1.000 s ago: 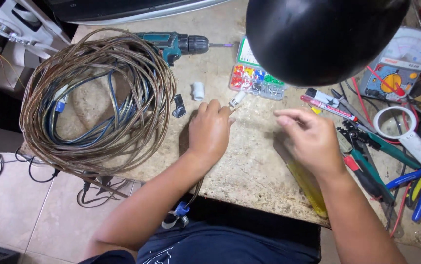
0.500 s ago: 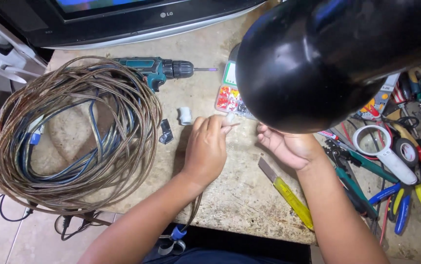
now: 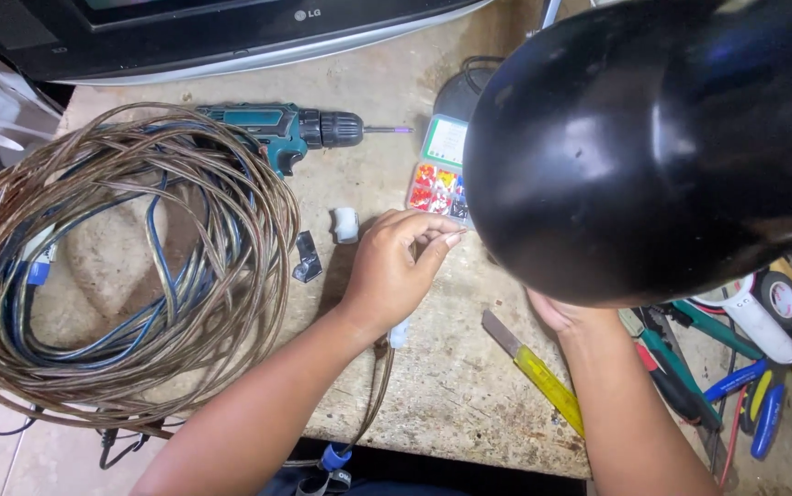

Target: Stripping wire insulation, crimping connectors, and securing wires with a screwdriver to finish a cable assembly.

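Workbench [image 3: 451, 386]: left hand [image 3: 394, 276] fingers pinched, right hand [image 3: 557, 312] mostly hidden.

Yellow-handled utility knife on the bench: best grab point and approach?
Grip the yellow-handled utility knife by its yellow handle, from above and from the near bench edge. It lies flat, aslant, bare blade pointing up-left, handle end toward the bench edge. The right forearm lies close beside it.

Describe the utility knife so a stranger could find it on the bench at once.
Start at the big black lamp shade on the right of the workbench. Below it, between the person's two forearms, lies the utility knife, slanted on bare stone. Its yellow handle and grey blade set it apart from the pliers farther right.
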